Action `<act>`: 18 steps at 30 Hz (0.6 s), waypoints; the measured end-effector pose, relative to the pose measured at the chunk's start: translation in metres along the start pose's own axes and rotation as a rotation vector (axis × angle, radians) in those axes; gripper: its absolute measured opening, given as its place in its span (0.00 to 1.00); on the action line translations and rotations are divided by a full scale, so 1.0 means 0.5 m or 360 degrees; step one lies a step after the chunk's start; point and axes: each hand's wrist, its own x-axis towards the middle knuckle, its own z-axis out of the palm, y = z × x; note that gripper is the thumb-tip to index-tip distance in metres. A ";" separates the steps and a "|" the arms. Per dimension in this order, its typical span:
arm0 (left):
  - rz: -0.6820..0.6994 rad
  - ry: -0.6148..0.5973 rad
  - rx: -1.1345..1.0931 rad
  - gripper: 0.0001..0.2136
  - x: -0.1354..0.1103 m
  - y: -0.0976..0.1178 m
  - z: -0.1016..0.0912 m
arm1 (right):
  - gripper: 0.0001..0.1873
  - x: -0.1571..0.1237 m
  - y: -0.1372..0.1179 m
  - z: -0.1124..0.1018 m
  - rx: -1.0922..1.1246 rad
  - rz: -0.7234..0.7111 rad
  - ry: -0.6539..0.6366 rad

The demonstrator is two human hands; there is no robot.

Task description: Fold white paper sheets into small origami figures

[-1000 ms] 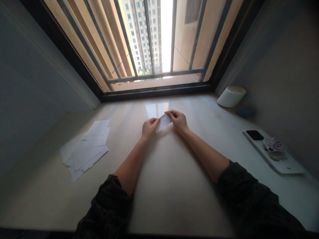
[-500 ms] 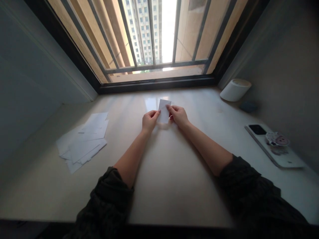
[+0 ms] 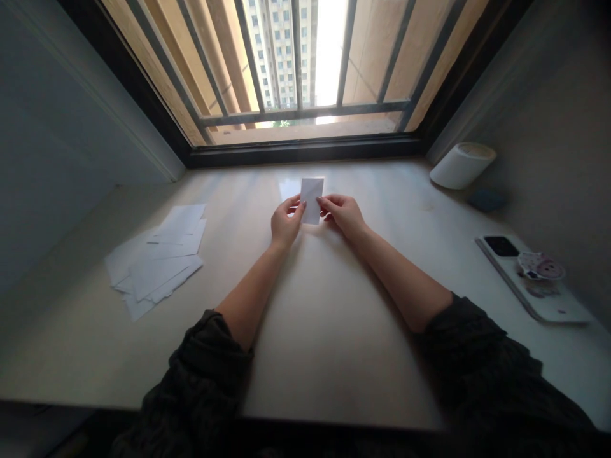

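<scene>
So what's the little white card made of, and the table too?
The card, pinched between the left hand and the right hand, looks like thin matte paper: white, dull and flat, like the loose sheets nearby. The table looks like polished stone or glossy laminate, since it mirrors the window light. I can't tell which.

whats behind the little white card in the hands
Only the pale ledge and its window glare show around the card, pinched between left hand and right hand; the patch directly behind is covered.
</scene>
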 end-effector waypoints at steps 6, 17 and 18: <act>-0.0031 -0.0268 -0.0027 0.25 -0.003 0.016 0.003 | 0.27 -0.005 -0.006 0.002 -0.0013 -0.0048 -0.0026; -0.0053 -0.0401 0.0011 0.21 -0.014 0.037 -0.001 | 0.26 -0.002 -0.003 -0.002 0.0073 -0.0121 -0.0170; -0.0088 -0.0419 -0.0005 0.20 -0.014 0.038 -0.001 | 0.26 -0.001 -0.003 -0.002 0.0074 -0.0125 -0.0168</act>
